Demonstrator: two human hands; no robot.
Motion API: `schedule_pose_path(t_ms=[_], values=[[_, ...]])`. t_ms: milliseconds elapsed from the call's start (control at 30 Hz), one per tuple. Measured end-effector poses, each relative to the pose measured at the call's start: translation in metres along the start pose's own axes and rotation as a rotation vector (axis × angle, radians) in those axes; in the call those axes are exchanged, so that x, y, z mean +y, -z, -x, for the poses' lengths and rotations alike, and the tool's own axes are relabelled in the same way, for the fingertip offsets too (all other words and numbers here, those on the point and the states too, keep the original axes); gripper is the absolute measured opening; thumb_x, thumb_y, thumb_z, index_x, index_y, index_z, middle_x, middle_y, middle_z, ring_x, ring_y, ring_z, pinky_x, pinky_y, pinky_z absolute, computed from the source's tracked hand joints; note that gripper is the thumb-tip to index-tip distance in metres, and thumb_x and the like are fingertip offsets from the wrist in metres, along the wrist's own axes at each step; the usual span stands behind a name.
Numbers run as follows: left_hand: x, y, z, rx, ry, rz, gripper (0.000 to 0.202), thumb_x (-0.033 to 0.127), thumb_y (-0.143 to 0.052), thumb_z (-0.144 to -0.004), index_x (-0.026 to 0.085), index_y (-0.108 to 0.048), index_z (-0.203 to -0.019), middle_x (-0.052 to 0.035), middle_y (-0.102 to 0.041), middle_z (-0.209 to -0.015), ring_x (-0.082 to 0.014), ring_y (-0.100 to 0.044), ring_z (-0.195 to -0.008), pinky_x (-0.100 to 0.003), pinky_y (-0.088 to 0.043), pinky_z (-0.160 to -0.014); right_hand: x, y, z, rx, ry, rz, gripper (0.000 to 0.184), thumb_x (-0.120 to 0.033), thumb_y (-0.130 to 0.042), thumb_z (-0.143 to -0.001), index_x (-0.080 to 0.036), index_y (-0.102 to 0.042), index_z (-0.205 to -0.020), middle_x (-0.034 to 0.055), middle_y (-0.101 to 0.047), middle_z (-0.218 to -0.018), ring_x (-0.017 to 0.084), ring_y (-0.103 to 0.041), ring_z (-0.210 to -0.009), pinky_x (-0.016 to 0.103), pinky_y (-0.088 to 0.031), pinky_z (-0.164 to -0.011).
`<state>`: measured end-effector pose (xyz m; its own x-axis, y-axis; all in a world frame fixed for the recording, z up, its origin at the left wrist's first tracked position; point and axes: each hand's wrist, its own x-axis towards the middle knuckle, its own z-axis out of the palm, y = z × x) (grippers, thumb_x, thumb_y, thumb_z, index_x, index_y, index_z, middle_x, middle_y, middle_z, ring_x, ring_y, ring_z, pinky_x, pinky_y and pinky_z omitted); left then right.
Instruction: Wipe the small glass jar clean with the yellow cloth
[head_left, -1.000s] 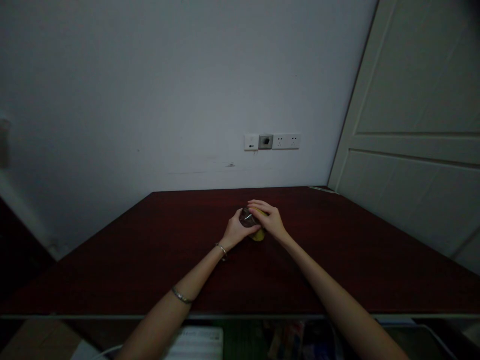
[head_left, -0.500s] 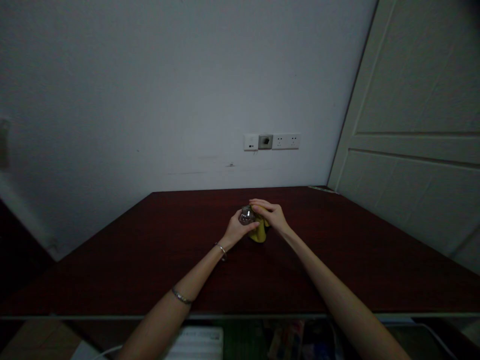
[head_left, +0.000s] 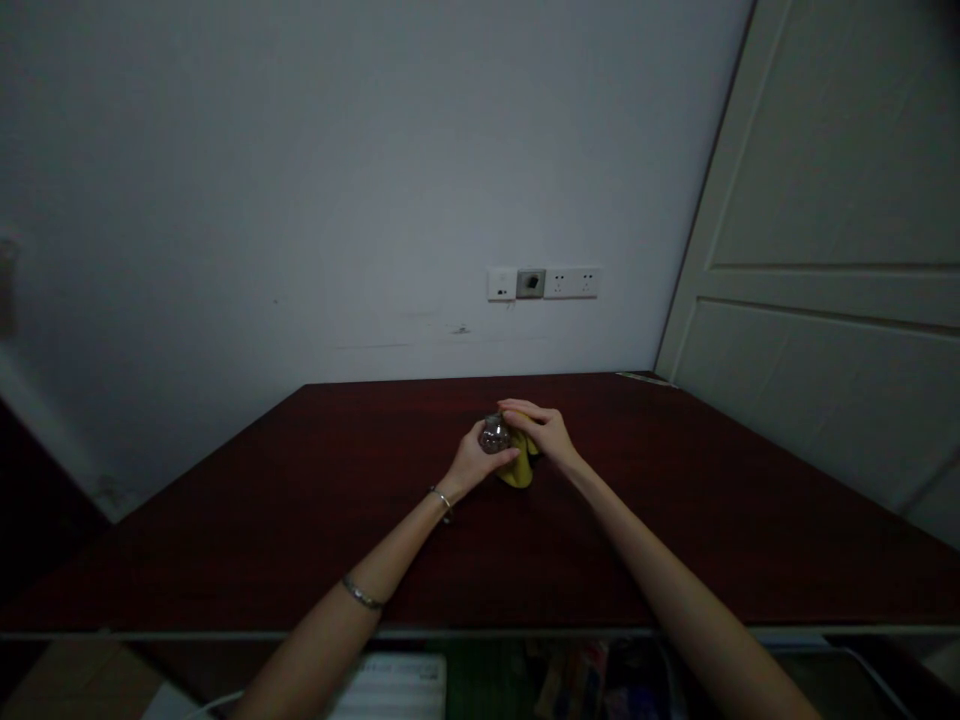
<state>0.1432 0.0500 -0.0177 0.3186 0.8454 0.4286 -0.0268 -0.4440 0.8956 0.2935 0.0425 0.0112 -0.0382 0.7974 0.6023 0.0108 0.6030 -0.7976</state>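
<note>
A small, round, shiny glass vessel with a narrow neck (head_left: pixel 495 436) sits in the grip of my left hand (head_left: pixel 472 460), the thumb on its near side. Its exact kind is hard to make out in the dim light. My right hand (head_left: pixel 547 430) is closed on a yellow cloth (head_left: pixel 517 470) and presses it to the right side of the vessel near the neck. The cloth's lower end hangs down beside my left thumb. Both hands are over the middle of the dark red tabletop (head_left: pixel 337 520).
Wall sockets (head_left: pixel 544 284) are set in the pale wall behind the table. A white panelled door (head_left: pixel 840 230) stands along the right side. Below the table's front edge are a white box-like object (head_left: pixel 397 685) and several dim items.
The vessel has tilted slightly, so its neck shows more clearly. My hands and the cloth have shifted only a little.
</note>
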Motion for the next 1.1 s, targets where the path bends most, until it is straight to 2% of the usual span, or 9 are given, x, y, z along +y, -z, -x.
schedule_pose_path(t_ms=[133, 333, 433, 500, 633, 767, 867, 967, 1100], values=[[0.003, 0.001, 0.001, -0.062, -0.035, 0.019, 0.066, 0.036, -0.076, -0.057, 0.011, -0.049, -0.112, -0.0103, -0.06, -0.106, -0.0201, -0.057, -0.094, -0.033, -0.044, -0.086, -0.005, 0.003, 0.001, -0.013, -0.101, -0.075, 0.026, -0.037, -0.062, -0.073, -0.023, -0.071, -0.092, 0.0047, -0.067, -0.104, 0.023, -0.056, -0.104, 0.039, -0.039, -0.096], [0.003, 0.009, -0.005, -0.048, 0.0, 0.055, 0.055, 0.046, -0.069, -0.064, 0.011, -0.055, -0.105, -0.0104, -0.063, -0.103, -0.021, -0.058, -0.092, -0.033, -0.044, -0.084, -0.018, 0.011, 0.005, -0.327, 0.006, -0.037, 0.057, -0.034, -0.062, -0.069, -0.025, -0.051, -0.124, 0.0037, -0.05, -0.128, 0.027, -0.045, -0.118, 0.041, -0.032, -0.102], [0.004, 0.011, -0.007, -0.088, 0.082, 0.052, 0.055, 0.052, -0.065, -0.065, 0.011, -0.058, -0.103, -0.0096, -0.064, -0.101, -0.0217, -0.058, -0.093, -0.032, -0.044, -0.085, -0.017, 0.009, 0.008, -0.384, 0.032, 0.086, 0.075, -0.028, -0.069, -0.063, -0.026, -0.039, -0.132, 0.0055, -0.044, -0.132, 0.026, -0.043, -0.12, 0.039, -0.032, -0.102], [0.004, 0.012, -0.007, -0.121, 0.13, 0.038, 0.055, 0.054, -0.062, -0.067, 0.012, -0.059, -0.101, -0.0089, -0.064, -0.101, -0.0216, -0.058, -0.093, -0.032, -0.043, -0.085, -0.013, 0.006, 0.01, -0.35, 0.06, 0.165, 0.081, -0.026, -0.072, -0.06, -0.026, -0.037, -0.133, 0.0072, -0.041, -0.133, 0.024, -0.042, -0.12, 0.038, -0.032, -0.102], [-0.001, 0.013, -0.006, -0.157, 0.176, 0.054, 0.056, 0.058, -0.058, -0.069, 0.013, -0.06, -0.102, -0.0078, -0.065, -0.098, -0.0205, -0.059, -0.091, -0.031, -0.044, -0.083, -0.006, -0.001, 0.011, -0.243, 0.097, 0.239, 0.078, -0.029, -0.075, -0.058, -0.024, -0.042, -0.129, 0.0086, -0.045, -0.127, 0.023, -0.046, -0.115, 0.037, -0.033, -0.101], [-0.005, 0.016, -0.008, -0.212, 0.228, 0.081, 0.064, 0.065, -0.051, -0.07, 0.011, -0.058, -0.105, -0.0084, -0.065, -0.095, -0.0201, -0.06, -0.084, -0.031, -0.047, -0.076, -0.003, -0.002, 0.009, -0.172, 0.03, 0.221, 0.082, -0.032, -0.078, -0.053, -0.023, -0.045, -0.128, 0.008, -0.053, -0.119, 0.022, -0.052, -0.107, 0.037, -0.038, -0.096], [-0.003, 0.019, -0.01, -0.254, 0.167, 0.071, 0.064, 0.061, -0.055, -0.07, 0.012, -0.054, -0.111, -0.0104, -0.062, -0.106, -0.0212, -0.059, -0.093, -0.031, -0.046, -0.081, -0.004, -0.002, 0.007, -0.09, -0.113, 0.097, 0.083, -0.031, -0.078, -0.051, -0.02, -0.046, -0.127, 0.0078, -0.06, -0.111, 0.023, -0.058, -0.099, 0.037, -0.044, -0.09], [0.001, 0.021, -0.01, -0.242, 0.046, 0.021, 0.069, 0.048, -0.069, -0.065, 0.015, -0.046, -0.121, -0.0111, -0.056, -0.118, -0.0222, -0.054, -0.104, -0.032, -0.043, -0.089, -0.004, -0.004, 0.007, -0.013, -0.235, -0.045, 0.077, -0.03, -0.078, -0.052, -0.018, -0.05, -0.123, 0.0079, -0.064, -0.106, 0.023, -0.061, -0.094, 0.036, -0.047, -0.086], [-0.002, 0.022, -0.01, -0.213, -0.001, -0.02, 0.07, 0.042, -0.072, -0.062, 0.014, -0.044, -0.12, -0.0105, -0.056, -0.115, -0.0221, -0.055, -0.103, -0.033, -0.043, -0.089, -0.003, -0.008, 0.008, 0.015, -0.281, -0.092, 0.071, -0.029, -0.077, -0.054, -0.019, -0.053, -0.12, 0.0078, -0.064, -0.109, 0.023, -0.06, -0.097, 0.037, -0.047, -0.088]])
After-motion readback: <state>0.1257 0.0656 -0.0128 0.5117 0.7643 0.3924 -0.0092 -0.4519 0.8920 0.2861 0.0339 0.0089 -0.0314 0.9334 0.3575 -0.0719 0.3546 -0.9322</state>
